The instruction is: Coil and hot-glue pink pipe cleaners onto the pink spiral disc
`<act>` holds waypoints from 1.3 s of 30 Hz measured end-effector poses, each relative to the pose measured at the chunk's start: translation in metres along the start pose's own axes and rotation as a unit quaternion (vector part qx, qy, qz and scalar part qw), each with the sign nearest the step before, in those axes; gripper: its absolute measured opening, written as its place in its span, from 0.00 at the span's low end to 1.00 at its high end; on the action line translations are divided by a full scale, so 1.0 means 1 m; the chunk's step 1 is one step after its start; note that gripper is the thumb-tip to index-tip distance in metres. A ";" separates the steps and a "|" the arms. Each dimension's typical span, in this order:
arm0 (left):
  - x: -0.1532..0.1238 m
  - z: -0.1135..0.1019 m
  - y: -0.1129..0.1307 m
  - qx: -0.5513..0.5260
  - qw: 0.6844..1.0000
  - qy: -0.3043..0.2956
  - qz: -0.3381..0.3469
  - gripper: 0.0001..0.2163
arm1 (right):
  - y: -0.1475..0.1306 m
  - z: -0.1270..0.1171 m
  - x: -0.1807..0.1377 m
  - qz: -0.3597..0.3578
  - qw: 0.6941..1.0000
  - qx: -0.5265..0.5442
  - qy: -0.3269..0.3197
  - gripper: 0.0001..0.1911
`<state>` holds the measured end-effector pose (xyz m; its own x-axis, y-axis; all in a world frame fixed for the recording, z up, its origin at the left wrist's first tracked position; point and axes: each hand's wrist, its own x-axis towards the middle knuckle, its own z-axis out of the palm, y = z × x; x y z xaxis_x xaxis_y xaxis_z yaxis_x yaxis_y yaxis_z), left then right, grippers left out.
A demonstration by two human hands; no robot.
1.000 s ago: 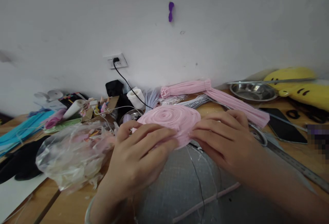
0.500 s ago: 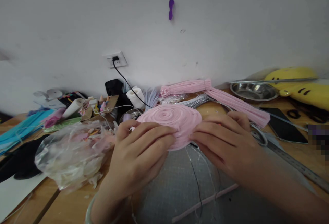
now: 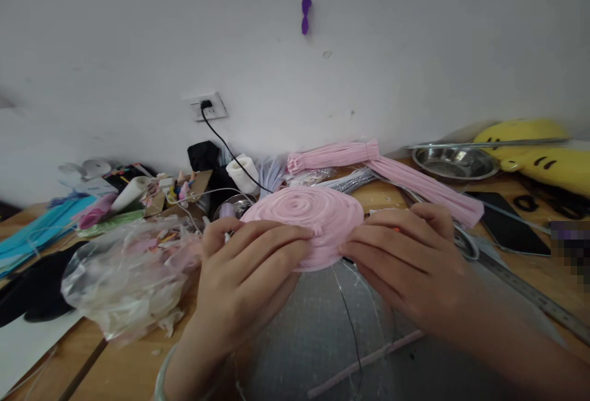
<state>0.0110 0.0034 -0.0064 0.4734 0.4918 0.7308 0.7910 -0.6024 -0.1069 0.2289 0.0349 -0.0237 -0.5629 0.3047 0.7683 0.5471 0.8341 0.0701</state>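
A round pink disc of coiled pipe cleaners point(image 3: 299, 207) is held up between my two hands, its spiral face tilted toward me. My left hand point(image 3: 255, 266) grips its left and front edge, fingers laid over the top and the thumb hidden. On the right edge my right hand point(image 3: 401, 253) pinches the rim with its fingertips. A dark thin wire point(image 3: 353, 315) hangs below the disc. On the grey mat point(image 3: 295, 352) underneath lies a single pink pipe cleaner point(image 3: 364, 364).
Bundles of pink pipe cleaners point(image 3: 334, 156) lie by the wall. A clear plastic bag of scraps point(image 3: 129, 284) sits at left. To the right are a metal bowl point(image 3: 454, 164), a phone point(image 3: 511, 226), a steel ruler point(image 3: 534, 296) and a yellow plush point(image 3: 544, 155).
Both hands keep their hold on the coiled disc. It has shifted very slightly and shows a little wider, with the hands slightly farther apart.
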 end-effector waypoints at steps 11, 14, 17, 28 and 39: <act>-0.003 -0.003 0.002 -0.015 0.999 -0.017 0.037 0.11 | 0.000 0.000 0.000 0.005 1.000 -0.015 -0.013 0.06; -0.002 -0.004 0.004 -0.022 1.000 -0.009 0.014 0.08 | -0.001 -0.002 0.002 0.009 1.000 -0.014 -0.013 0.06; -0.001 -0.005 0.005 -0.040 0.999 -0.011 -0.011 0.07 | 0.000 -0.003 0.003 0.005 1.000 -0.012 -0.017 0.06; 0.002 -0.006 0.005 -0.061 0.997 -0.048 -0.027 0.09 | 0.001 -0.008 0.002 0.011 0.998 0.038 -0.039 0.07; -0.002 -0.004 0.002 -0.056 0.997 -0.022 0.043 0.09 | 0.004 -0.009 0.003 0.001 0.999 0.013 -0.036 0.07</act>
<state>0.0100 -0.0011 -0.0057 0.5566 0.4610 0.6912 0.6992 -0.7092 -0.0900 0.2345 0.0350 -0.0157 -0.6051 0.3377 0.7210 0.5329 0.8446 0.0517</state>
